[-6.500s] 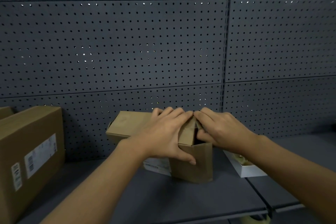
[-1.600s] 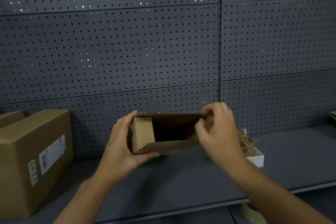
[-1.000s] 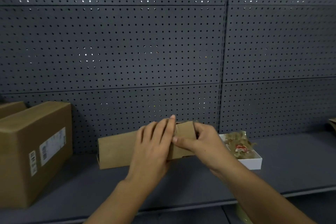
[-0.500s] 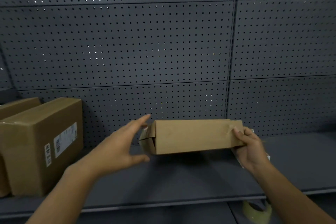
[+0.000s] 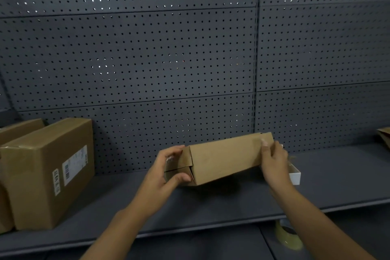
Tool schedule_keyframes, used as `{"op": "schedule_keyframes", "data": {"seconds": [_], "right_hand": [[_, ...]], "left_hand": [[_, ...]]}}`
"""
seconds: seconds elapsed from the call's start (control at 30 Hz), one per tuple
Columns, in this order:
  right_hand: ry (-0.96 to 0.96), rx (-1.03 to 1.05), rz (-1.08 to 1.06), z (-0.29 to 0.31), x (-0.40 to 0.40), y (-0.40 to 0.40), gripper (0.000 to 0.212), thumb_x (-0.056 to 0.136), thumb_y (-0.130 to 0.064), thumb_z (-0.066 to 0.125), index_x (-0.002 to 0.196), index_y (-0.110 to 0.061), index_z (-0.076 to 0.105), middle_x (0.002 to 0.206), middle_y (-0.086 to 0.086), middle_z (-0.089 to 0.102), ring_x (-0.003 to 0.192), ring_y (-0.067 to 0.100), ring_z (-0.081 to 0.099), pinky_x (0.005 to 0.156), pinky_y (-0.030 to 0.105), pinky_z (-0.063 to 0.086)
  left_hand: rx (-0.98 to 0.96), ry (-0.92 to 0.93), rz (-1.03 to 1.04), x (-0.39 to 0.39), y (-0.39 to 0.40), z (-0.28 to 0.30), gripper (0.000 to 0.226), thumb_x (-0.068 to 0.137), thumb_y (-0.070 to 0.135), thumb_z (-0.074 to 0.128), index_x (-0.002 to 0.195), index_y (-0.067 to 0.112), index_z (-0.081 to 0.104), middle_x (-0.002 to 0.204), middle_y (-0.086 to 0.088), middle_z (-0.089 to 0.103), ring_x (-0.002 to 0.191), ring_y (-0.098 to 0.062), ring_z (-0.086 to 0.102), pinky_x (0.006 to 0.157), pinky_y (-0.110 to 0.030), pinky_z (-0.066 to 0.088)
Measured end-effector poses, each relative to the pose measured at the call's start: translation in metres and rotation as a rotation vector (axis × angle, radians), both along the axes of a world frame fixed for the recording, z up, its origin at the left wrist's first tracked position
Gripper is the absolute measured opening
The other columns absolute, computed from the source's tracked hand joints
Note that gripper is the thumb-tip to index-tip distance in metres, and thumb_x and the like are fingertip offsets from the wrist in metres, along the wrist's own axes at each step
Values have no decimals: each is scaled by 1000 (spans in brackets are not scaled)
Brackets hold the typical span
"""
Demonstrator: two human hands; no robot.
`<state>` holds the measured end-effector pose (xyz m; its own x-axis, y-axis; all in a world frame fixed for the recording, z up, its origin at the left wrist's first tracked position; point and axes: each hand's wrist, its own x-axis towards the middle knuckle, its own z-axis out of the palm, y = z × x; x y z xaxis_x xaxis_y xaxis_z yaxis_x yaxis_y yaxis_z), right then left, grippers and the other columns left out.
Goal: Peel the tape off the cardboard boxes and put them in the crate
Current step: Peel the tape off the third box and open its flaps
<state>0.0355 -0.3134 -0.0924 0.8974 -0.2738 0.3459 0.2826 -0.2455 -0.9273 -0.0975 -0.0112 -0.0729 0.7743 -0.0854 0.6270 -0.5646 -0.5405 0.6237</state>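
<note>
From the head view, I hold the long cardboard box (image 5: 223,159) lifted above the grey shelf (image 5: 211,205), tilted with its right end higher. My left hand (image 5: 163,172) has its grip curled round the folded left end flaps, thumb underneath. My right hand (image 5: 274,161) grips the right end, fingers wrapped over the near face. A larger labelled box (image 5: 48,171) stands on the shelf at left; a white tray (image 5: 295,174) sits behind my right hand.
</note>
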Motion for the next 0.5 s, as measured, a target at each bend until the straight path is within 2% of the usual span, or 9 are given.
{"op": "schedule_keyframes", "data": {"seconds": [0.1,0.2,0.3,0.37,0.43,0.5], "right_hand": [[-42,-87,-65,6,-20,15,74,102,-63,35,153,-9,35,161,13,25,148,38,26,120,61,27],[-91,-121,-35,13,-42,29,70,100,-63,42,152,-17,35,165,10,19,153,34,18,122,56,25],[-102,-57,40,21,-61,35,86,92,-78,45,155,-20,36,168,3,15,155,25,18,122,43,25],[-86,6,116,24,-71,40,82,95,-68,50,160,-22,30,171,-1,8,157,21,16,120,37,24],[-56,28,167,20,-77,48,82,98,-59,53,164,-23,19,172,-4,0,157,22,13,123,41,25],[-26,10,174,16,-84,59,80,102,-53,51,165,-20,15,172,-4,-3,158,22,11,121,39,24]], "left_hand": [[-37,-63,13,-5,-13,2,51,92,55,66,136,59,41,149,25,47,140,-6,47,109,-15,40],[-38,-89,22,-11,-18,5,53,99,62,51,148,51,34,152,22,43,143,-10,45,112,-28,42],[-138,-46,6,-17,-14,2,56,102,58,46,155,43,33,155,17,44,145,-14,44,115,-41,42],[-199,-15,-20,-23,-17,0,57,102,55,49,155,38,36,153,17,47,143,-13,46,113,-38,44],[-196,20,-30,-29,-26,-1,50,105,50,53,152,38,42,145,24,52,138,-7,51,108,-26,48],[-155,61,-1,-32,-30,-5,46,102,46,60,146,40,49,139,28,55,133,-2,53,103,-24,51]]}}
